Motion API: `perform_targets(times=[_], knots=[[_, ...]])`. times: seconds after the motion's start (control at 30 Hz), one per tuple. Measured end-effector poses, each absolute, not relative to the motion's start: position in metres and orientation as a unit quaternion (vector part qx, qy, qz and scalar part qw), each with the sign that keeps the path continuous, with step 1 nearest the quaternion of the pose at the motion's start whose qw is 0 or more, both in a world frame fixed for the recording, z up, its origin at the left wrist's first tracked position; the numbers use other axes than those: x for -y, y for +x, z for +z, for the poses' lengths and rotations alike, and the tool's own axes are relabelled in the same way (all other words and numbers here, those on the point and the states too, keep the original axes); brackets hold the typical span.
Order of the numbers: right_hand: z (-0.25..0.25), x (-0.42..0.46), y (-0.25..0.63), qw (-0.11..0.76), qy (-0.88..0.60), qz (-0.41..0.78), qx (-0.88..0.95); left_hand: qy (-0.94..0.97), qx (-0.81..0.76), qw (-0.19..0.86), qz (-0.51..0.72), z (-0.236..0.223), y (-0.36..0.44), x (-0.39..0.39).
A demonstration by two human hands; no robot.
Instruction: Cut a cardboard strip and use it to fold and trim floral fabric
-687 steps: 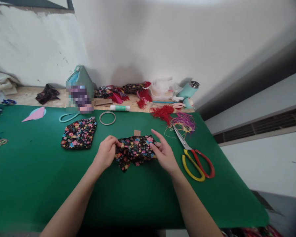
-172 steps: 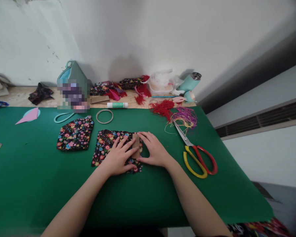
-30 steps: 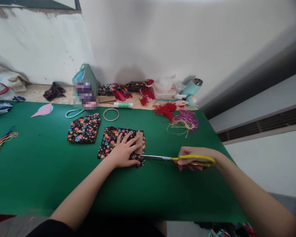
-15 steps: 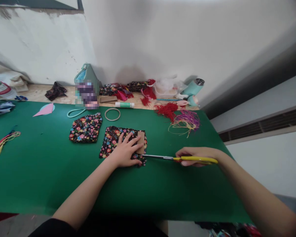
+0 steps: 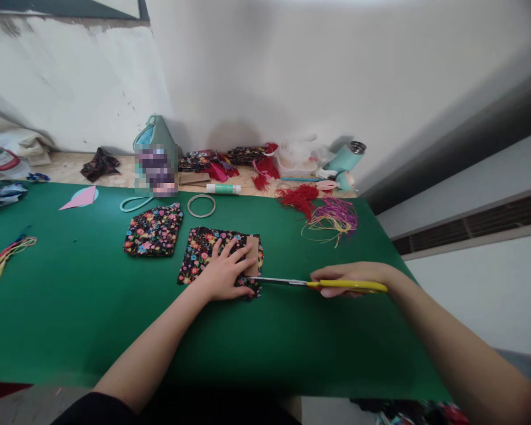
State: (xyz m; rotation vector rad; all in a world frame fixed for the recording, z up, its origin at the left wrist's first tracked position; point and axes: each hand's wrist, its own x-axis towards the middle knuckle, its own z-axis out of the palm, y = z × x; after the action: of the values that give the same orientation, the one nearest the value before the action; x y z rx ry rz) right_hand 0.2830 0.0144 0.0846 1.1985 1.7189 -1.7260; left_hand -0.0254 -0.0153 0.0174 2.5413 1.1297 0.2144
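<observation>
My left hand lies spread on a black floral cloth, its fingertips reaching a small brown cardboard rectangle near the cloth's right edge. In my right hand is a pair of yellow-handled scissors, held low and pointing left. The blades meet the cloth's right side just below the cardboard, with their tips close to my left thumb and fingers. Whether the blades are apart is too fine to make out. Another black floral cloth piece rests to the left.
Behind the cloth lie a pale ring and a glue stick. Red threads and purple and yellow threads sit at the back right. A teal bottle leans by the wall. Coloured tassels lie far left on the green mat.
The scissors and my right hand have shifted slightly left, so the blades reach a little farther over the cloth. My left hand stays in place.
</observation>
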Motion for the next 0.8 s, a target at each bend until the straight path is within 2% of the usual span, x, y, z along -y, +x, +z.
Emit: perform_targets(times=[0.17, 0.47, 0.8], knots=[[0.0818, -0.0170, 0.2811, 0.213, 0.459, -0.648, -0.569, 0.896, -0.400, 0.176, 0.073, 0.0174, -0.0254, 0.0154], [0.0847, -0.0179, 0.2794, 0.198, 0.498, -0.618, -0.575, 0.896, -0.399, 0.182, 0.072, 0.0186, -0.0257, 0.0152], [0.0866, -0.0131, 0.2753, 0.204, 0.476, -0.621, -0.589, 0.897, -0.398, 0.178, 0.075, 0.0183, -0.0259, 0.0156]])
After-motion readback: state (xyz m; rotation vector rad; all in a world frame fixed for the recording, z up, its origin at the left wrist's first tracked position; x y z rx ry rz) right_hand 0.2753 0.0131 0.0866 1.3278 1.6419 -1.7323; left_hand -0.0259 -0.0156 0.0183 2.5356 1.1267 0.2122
